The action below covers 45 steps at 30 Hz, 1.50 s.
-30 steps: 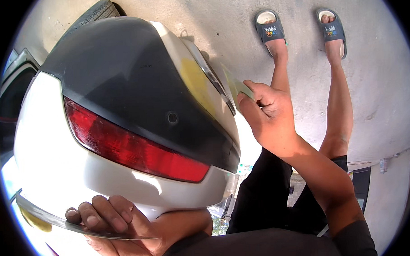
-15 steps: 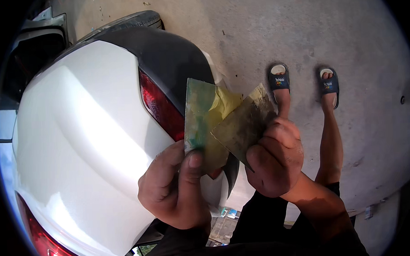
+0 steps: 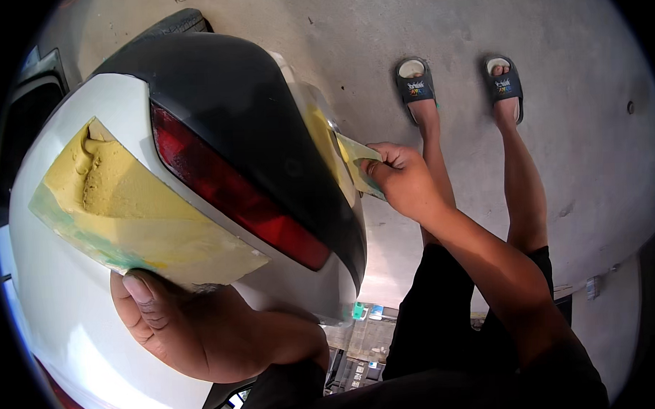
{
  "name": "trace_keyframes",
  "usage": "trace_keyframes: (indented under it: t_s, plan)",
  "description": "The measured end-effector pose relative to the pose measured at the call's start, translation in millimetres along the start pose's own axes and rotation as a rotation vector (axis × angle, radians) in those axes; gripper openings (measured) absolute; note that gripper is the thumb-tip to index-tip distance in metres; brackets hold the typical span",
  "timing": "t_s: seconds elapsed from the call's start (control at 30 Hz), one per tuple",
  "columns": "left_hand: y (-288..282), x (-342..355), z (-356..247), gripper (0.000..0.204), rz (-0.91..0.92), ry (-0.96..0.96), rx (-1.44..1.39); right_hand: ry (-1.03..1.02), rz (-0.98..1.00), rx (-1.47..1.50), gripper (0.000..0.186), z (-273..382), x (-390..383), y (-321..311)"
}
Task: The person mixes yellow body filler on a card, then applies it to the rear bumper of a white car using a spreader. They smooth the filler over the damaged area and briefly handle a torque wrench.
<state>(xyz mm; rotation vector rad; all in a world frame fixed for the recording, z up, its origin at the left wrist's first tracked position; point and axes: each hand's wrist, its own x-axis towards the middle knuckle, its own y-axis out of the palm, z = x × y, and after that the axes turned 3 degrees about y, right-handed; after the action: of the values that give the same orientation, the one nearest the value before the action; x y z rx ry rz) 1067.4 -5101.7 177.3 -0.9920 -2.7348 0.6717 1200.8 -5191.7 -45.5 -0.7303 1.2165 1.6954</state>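
My left hand [image 3: 184,321] grips a flat palette [image 3: 144,211] smeared with yellow paste, with a lump at its upper corner, over the car's white rear panel [image 3: 71,300]. My right hand [image 3: 406,180] pinches a thin spreader [image 3: 358,160], also streaked yellow, its edge against or very near the yellow-coated patch [image 3: 317,125] on the outer side of the car body. Between my hands lie the red tail light [image 3: 233,200] and the dark gray trim [image 3: 215,78].
A tire [image 3: 177,26] shows behind the car at the top. My bare legs and two dark slides [image 3: 416,86] are on the concrete ground [image 3: 586,159] to the right. Small items lie low near the bumper [image 3: 375,314].
Half a second ago both tools were together before me. Now the palette has moved left, showing its pasted face, and the spreader has moved out to the car's yellow patch.
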Motion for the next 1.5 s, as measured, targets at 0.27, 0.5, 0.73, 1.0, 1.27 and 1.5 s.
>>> trace_keyframes:
  t_s: [0.27,0.5,0.73,1.0,1.27,1.5]
  plan:
    - [6.9,1.1,3.7,0.044,-0.05,0.017,0.062,0.041,0.067,-0.28,0.017,10.2,18.9,10.5]
    - [-6.8,5.2,1.4,0.045,0.008,0.035,0.144,-0.157,0.005,-0.188,0.016,5.5,-21.1,7.8]
    - [8.9,-1.6,4.5,0.052,-0.153,0.041,0.225,-0.152,-0.017,-0.308,0.019,21.4,12.5,20.0]
    - [18.3,-2.9,3.3,0.053,-0.269,-0.002,0.218,-0.247,-0.104,-0.313,0.015,4.9,-17.9,15.9]
    - [13.1,-3.2,3.2,0.056,-0.181,0.015,0.196,-0.102,0.045,-0.51,0.022,39.7,17.6,27.1]
    - [18.7,-1.7,1.6,0.053,-0.211,-0.036,0.187,-0.181,-0.077,-0.3,0.016,24.5,-18.0,20.8]
